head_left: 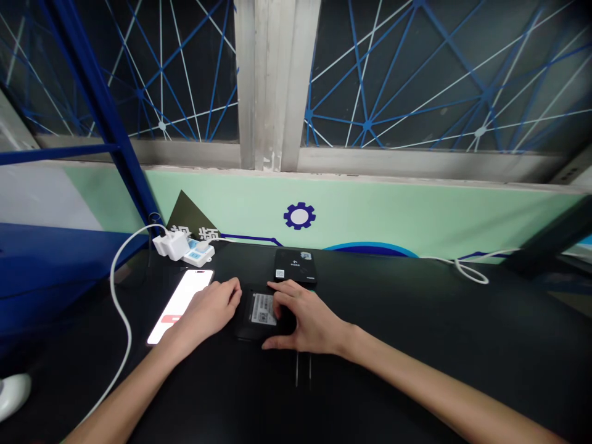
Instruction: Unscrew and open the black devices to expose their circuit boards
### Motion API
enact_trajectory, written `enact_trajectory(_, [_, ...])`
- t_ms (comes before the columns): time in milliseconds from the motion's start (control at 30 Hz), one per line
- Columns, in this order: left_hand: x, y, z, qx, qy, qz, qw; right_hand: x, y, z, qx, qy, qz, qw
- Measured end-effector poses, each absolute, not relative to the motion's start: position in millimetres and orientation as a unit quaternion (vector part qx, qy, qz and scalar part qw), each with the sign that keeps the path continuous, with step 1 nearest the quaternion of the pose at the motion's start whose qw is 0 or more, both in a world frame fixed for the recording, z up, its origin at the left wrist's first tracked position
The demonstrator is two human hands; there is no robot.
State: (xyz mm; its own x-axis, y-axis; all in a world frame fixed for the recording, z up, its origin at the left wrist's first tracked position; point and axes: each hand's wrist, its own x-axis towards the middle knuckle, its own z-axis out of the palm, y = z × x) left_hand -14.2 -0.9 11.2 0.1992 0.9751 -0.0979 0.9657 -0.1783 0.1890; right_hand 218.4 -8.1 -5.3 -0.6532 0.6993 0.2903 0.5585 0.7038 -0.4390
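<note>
A flat black device (pixel 245 327) with a white printed label (pixel 261 308) lies on the black table in front of me. My right hand (pixel 305 317) spans its right side, thumb along the near edge and a finger along the far edge. Its bent index finger comes down by the label. Left of the device, my left hand (pixel 215 305) rests with its fingers curled in and no object visible in them. Beside and partly under my left wrist is a phone (pixel 178 305) with a bright white screen. Just behind my right hand sits a second black box (pixel 295 266) with a small white sticker.
A white power strip (pixel 200 254) with a plugged-in charger (pixel 172 245) stands at the back left. Its white cable (pixel 121 308) loops toward my left forearm. Another white cable (pixel 472 274) lies back right. At the left edge is a white rounded object (pixel 13 394).
</note>
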Motion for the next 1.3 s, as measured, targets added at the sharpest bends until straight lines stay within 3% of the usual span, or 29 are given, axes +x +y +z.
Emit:
enact_trajectory(133, [0.0,-5.7,5.4,0.754,0.654,0.048,0.035,220.7,-6.6,-3.1,-0.343,-0.9,0.161,0.218])
enact_trajectory(600, [8.3,-8.2,-6.7,0.792,0.608,0.041,-0.023,229.0,-1.4,10.4,-0.314,-0.912,0.176,0.197])
enact_trajectory(1300, [15.1,-8.8,-8.3,0.798,0.602,0.006,-0.031,229.5,-0.5,13.1,-0.303,-0.917,0.176,0.191])
